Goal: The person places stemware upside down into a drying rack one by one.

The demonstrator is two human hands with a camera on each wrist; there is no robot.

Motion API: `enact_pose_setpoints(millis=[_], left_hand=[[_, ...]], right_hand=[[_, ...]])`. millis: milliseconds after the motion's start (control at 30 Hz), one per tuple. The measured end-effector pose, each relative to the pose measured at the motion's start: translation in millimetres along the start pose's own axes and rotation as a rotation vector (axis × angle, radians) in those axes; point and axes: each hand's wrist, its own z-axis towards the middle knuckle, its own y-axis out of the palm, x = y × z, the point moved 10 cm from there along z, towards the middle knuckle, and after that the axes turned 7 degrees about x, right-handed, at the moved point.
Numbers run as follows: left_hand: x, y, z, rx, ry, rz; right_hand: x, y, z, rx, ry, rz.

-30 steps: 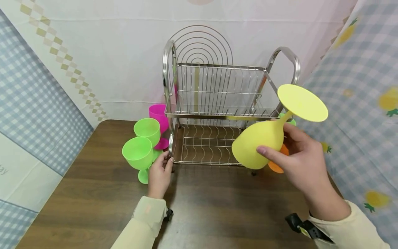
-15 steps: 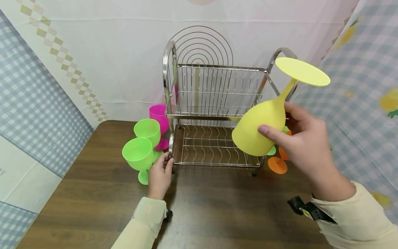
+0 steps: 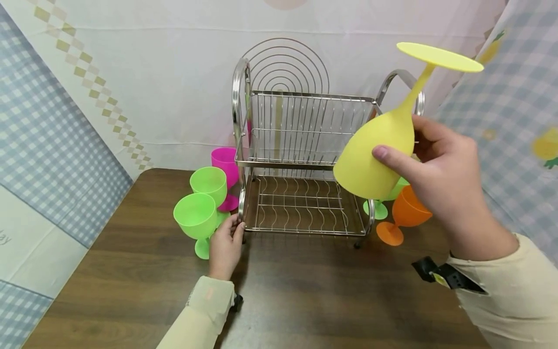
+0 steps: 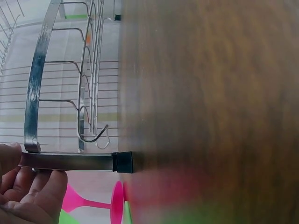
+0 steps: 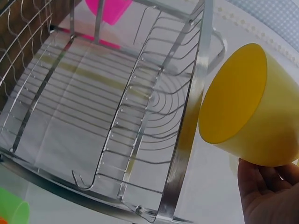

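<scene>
My right hand [image 3: 453, 179] grips a yellow plastic goblet [image 3: 375, 155], thumb across the bowl and fingers behind it. The goblet hangs tilted with its mouth down and its round foot up, in front of the right part of a two-tier metal dish rack [image 3: 287, 166]. In the right wrist view, the yellow goblet's open mouth [image 5: 233, 98] faces the upper tier's front rail [image 5: 187, 126]. Low on the rack's left side, my left hand [image 3: 225, 249] holds the front leg; the left wrist view shows thumb and fingers around that leg [image 4: 70, 161].
Left of the rack stand two green goblets [image 3: 194, 213] [image 3: 209, 184] and a pink goblet [image 3: 225, 165]. On the right, an orange goblet [image 3: 409, 207] and a green goblet [image 3: 376, 209] stand close to the rack's leg. A wooden table [image 3: 301, 291] carries everything; a white cloth [image 3: 174, 87] hangs behind.
My right hand has raised the yellow goblet and turned it more mouth-down, uncovering the orange and green goblets on the right. The left hand has stayed at the rack leg.
</scene>
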Motion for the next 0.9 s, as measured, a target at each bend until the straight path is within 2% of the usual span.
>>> enact_pose_setpoints(millis=[167,433,667,900], left_hand=[[-0.2,-0.9,0.2,0.001,0.003,0.001],[-3.3,-1.0,2.7,-0.005,0.001,0.007],[-5.2,-1.0,2.9,-0.008,-0.004,0.016],[-4.9,-0.7,3.6,-0.011,0.003,0.008]], right_hand=[[8,2.2,13,0.002,0.048,-0.062],[29,16.5,39,-0.021,0.221,-0.05],[48,35.5,57,-0.059,0.245,-0.148],[70,44.4,67,-0.08,0.248,-0.275]])
